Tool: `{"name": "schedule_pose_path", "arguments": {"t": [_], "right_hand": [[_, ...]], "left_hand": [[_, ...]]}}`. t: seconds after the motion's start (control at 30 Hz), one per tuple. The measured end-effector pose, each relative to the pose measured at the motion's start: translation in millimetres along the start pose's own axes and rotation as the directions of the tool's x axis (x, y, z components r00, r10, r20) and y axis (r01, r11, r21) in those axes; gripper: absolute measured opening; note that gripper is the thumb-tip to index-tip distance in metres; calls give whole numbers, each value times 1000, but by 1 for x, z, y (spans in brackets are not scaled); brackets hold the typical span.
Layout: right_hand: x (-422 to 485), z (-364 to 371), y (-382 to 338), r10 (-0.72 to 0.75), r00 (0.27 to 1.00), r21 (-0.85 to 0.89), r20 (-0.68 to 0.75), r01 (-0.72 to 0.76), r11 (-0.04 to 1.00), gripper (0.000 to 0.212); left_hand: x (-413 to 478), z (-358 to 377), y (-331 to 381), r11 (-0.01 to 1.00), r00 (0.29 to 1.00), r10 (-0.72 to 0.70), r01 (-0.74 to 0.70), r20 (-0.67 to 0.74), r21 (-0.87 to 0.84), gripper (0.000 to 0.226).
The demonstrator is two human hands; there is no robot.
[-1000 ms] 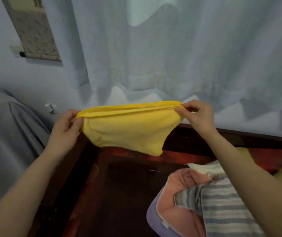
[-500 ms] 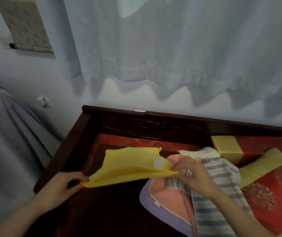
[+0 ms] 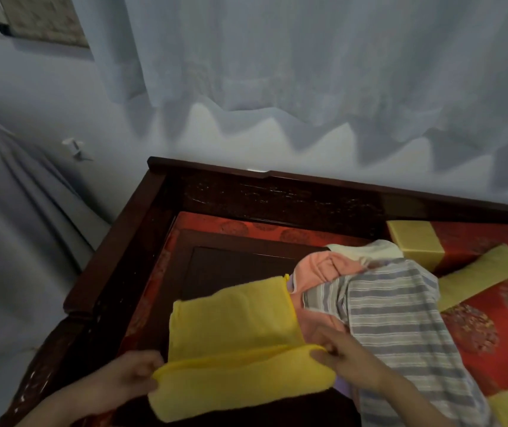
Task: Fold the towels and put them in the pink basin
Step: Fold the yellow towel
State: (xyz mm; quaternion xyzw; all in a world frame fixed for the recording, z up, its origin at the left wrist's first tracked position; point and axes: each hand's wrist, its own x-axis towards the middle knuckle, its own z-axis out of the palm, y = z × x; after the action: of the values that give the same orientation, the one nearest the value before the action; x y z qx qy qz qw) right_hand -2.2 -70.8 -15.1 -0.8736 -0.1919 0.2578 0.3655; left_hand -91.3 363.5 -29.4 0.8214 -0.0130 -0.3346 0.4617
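Nearest the camera, the left hand (image 3: 123, 380) and right hand (image 3: 348, 359) each pinch one end of a fold in the yellow towel (image 3: 234, 340). The near part is doubled toward the person. The far part lies flat on the dark surface (image 3: 231, 266), its right edge just touching the pile beside it. By the look of it, this towel is partway through folding: one fold is being made and it is not yet compact enough to store.

Just right of it lies the unfolded pile: a striped towel (image 3: 400, 328) draped over a pink towel (image 3: 323, 269), with a white one (image 3: 366, 251) at the far end and a strip of purple cloth (image 3: 343, 385) showing by the right wrist. None of these looks folded. No pink basin is in view, so I cannot tell whether anything is in it; most of the task appears to remain.

Farther off are red-and-yellow cushions (image 3: 477, 318), the carved wooden frame (image 3: 277, 192), and the curtain (image 3: 308, 72) behind.

A second ago the yellow towel was held up in the air, stretched between both hands at chest height. Half a second ago it was being lowered. Now it rests on the surface, and the view has tipped downward to follow it.
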Motion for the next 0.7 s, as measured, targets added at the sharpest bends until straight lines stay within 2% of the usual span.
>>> {"name": "schedule_pose_path", "arguments": {"t": [0.07, 0.1, 0.17, 0.27, 0.33, 0.4, 0.43, 0.5, 0.6, 0.63, 0.7], "right_hand": [[17, -5, -3, -20, 994, -22, -108, 17, 1000, 31], [29, -6, -5, -7, 987, -23, -161, 3, 1000, 26], [55, -6, -6, 34, 966, -13, -255, -39, 999, 10], [91, -1, -10, 30, 949, -40, -313, -45, 998, 5], [113, 4, -13, 23, 949, -45, -314, -40, 998, 4], [131, 8, -13, 12, 952, -110, -306, -48, 993, 13], [138, 9, -12, 6, 959, -160, -282, -53, 986, 18], [155, 12, -11, 16, 981, -255, -194, -66, 965, 25], [168, 13, -5, 35, 997, -375, -72, -60, 925, 31], [172, 14, -2, 54, 997, -393, -53, -70, 917, 32], [177, 13, 2, 68, 995, -401, -72, -91, 912, 29]], "left_hand": [[12, -7, 15, 981, 993, -17, -6, -115, -196, 8], [21, -8, 20, 956, 978, -42, -21, -205, -293, 9], [42, -8, 21, 927, 919, -143, -5, -367, -375, 11], [66, -4, 20, 918, 838, -247, 42, -487, -393, 8], [79, -3, 17, 935, 791, -276, 90, -546, -343, 7], [87, 1, 16, 959, 758, -266, 143, -596, -246, 14], [91, 3, 15, 977, 744, -209, 137, -634, -161, 19], [97, -1, 9, 994, 788, -54, 101, -613, 42, 19], [99, -15, 5, 962, 933, 109, -12, -344, 273, 18], [100, -21, 4, 944, 951, 134, -36, -280, 328, 19], [101, -33, -3, 899, 948, 193, -68, -253, 432, 13]]}}
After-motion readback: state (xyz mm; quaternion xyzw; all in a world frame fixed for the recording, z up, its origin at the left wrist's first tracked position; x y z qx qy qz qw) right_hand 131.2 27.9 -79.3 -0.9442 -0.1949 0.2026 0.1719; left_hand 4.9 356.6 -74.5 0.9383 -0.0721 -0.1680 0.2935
